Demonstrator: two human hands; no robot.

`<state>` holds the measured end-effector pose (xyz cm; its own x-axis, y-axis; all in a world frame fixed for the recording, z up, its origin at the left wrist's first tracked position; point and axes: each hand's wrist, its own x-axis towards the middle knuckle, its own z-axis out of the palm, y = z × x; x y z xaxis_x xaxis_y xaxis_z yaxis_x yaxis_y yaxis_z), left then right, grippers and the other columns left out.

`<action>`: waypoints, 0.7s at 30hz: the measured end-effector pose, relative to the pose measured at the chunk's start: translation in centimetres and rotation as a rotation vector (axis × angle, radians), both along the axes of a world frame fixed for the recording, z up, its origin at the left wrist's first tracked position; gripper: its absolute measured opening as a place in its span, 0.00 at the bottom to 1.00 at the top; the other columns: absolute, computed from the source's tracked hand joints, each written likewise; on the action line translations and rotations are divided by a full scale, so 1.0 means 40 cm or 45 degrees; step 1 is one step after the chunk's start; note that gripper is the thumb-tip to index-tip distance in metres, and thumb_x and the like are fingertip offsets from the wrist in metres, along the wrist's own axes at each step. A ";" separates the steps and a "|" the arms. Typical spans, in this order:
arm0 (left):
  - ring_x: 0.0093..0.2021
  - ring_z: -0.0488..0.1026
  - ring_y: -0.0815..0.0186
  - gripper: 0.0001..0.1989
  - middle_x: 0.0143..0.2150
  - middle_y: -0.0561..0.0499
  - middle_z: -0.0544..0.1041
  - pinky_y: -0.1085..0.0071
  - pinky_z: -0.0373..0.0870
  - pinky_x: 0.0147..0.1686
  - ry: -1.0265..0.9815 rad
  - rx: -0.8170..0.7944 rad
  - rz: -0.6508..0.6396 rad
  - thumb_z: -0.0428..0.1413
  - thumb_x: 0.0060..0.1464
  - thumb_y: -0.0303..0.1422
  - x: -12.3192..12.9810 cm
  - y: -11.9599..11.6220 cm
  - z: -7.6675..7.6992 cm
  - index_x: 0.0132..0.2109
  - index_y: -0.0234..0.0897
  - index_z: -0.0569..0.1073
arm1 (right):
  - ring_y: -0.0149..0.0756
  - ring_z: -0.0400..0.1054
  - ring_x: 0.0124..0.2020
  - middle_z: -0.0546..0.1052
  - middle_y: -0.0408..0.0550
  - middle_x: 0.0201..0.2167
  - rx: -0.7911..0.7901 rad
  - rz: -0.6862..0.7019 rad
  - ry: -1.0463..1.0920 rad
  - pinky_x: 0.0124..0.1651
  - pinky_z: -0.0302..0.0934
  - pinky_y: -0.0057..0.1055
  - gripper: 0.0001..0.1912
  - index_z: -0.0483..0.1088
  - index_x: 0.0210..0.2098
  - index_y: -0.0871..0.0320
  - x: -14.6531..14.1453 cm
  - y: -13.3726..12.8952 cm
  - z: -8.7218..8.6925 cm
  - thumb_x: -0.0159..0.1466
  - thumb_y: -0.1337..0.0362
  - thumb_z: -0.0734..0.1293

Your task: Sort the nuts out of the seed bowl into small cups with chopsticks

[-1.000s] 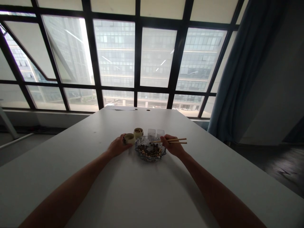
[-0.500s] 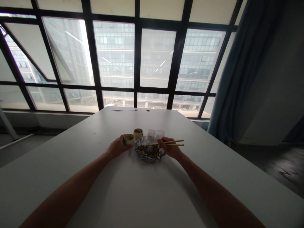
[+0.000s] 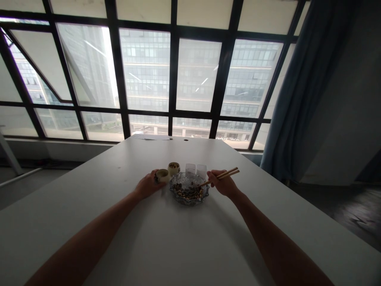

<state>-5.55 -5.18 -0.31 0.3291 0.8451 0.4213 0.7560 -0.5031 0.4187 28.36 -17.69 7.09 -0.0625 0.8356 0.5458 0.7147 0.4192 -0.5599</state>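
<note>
My left hand (image 3: 149,184) is wrapped round a small pale cup (image 3: 162,176), which stands just left of a clear glass bowl (image 3: 189,201). Dark and light nuts or beans (image 3: 190,193) lie in the bowl, too small to name surely. Between the fingers of my right hand (image 3: 222,182) is a pair of wooden chopsticks (image 3: 228,173), their tips down inside the bowl and close together. Whether the tips pinch anything I cannot make out. Behind the held cup stands a second pale cup (image 3: 174,168) with small brown pieces in it.
Two clear plastic cups (image 3: 190,168) stand behind the bowl. Everything rests on a long white table (image 3: 166,238) that reaches toward a wide window (image 3: 196,75). A blue curtain (image 3: 285,107) hangs on the right. Flat papers (image 3: 149,137) lie at the far end.
My right hand has moved a little right, away from the bowl's rim. The chopsticks now slant down into the bowl with their tips nearer together. My left hand stays on the cup.
</note>
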 end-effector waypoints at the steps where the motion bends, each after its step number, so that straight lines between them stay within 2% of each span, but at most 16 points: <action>1: 0.52 0.78 0.50 0.38 0.55 0.41 0.78 0.59 0.75 0.49 0.002 0.000 0.000 0.59 0.51 0.55 0.000 0.000 0.000 0.64 0.40 0.64 | 0.33 0.68 0.18 0.72 0.44 0.13 -0.030 0.032 0.012 0.25 0.60 0.27 0.25 0.69 0.19 0.57 -0.001 -0.006 0.005 0.67 0.50 0.61; 5: 0.52 0.78 0.50 0.39 0.54 0.42 0.79 0.59 0.75 0.49 -0.015 0.016 0.004 0.59 0.51 0.56 0.000 0.000 -0.001 0.64 0.40 0.65 | 0.31 0.65 0.15 0.70 0.44 0.12 -0.151 0.144 0.256 0.22 0.59 0.27 0.27 0.70 0.20 0.58 -0.015 -0.020 0.009 0.65 0.44 0.63; 8: 0.52 0.78 0.48 0.39 0.55 0.40 0.79 0.57 0.75 0.49 -0.016 0.004 0.009 0.59 0.50 0.56 0.001 -0.001 0.000 0.63 0.40 0.65 | 0.32 0.64 0.14 0.69 0.44 0.11 -0.113 0.100 0.408 0.20 0.59 0.28 0.29 0.70 0.21 0.58 -0.023 -0.016 0.004 0.64 0.39 0.63; 12: 0.52 0.77 0.46 0.39 0.55 0.37 0.78 0.54 0.75 0.49 -0.021 -0.010 -0.005 0.59 0.50 0.55 0.001 -0.002 0.003 0.63 0.38 0.65 | 0.33 0.66 0.17 0.73 0.46 0.15 0.009 0.020 0.270 0.21 0.60 0.28 0.29 0.69 0.23 0.56 -0.021 -0.004 -0.005 0.66 0.40 0.61; 16: 0.52 0.77 0.45 0.39 0.55 0.37 0.78 0.54 0.74 0.49 -0.038 -0.023 -0.018 0.59 0.50 0.55 0.002 -0.004 0.005 0.63 0.39 0.64 | 0.32 0.67 0.18 0.74 0.46 0.17 -0.059 0.079 0.101 0.21 0.60 0.27 0.27 0.68 0.23 0.56 -0.018 0.005 -0.019 0.67 0.42 0.61; 21: 0.52 0.77 0.47 0.37 0.54 0.38 0.78 0.55 0.74 0.50 -0.043 -0.031 -0.024 0.59 0.51 0.54 0.003 -0.004 0.005 0.62 0.41 0.64 | 0.31 0.63 0.14 0.71 0.44 0.13 -0.211 0.135 0.339 0.18 0.58 0.27 0.28 0.69 0.23 0.57 -0.018 0.007 -0.025 0.65 0.39 0.61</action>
